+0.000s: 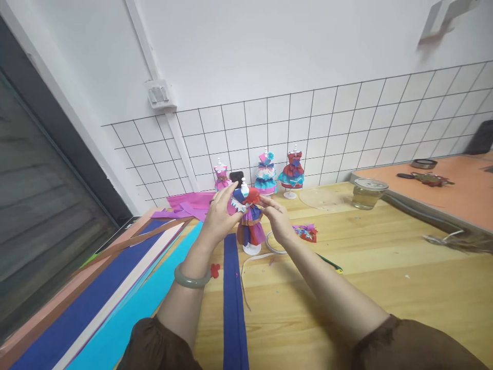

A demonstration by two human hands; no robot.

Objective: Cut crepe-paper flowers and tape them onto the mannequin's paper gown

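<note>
A small white mannequin stands upright on a round base, wearing a crepe-paper dress with a blue and red top, white jagged trim and a purple, orange and blue skirt. From the left, my left hand holds the top of the dress between thumb and fingers. On the opposite side my right hand pinches the red shoulder part, its fingertips partly hidden. A long dark blue paper strip lies in front of the base. Near my left wrist is a red paper flower.
Three dressed mannequins stand along the wall. Coloured crepe sheets cover the left side. Right of my hands lie paper scraps, a white ribbon and a green-yellow tool. A lidded glass jar stands near an orange surface.
</note>
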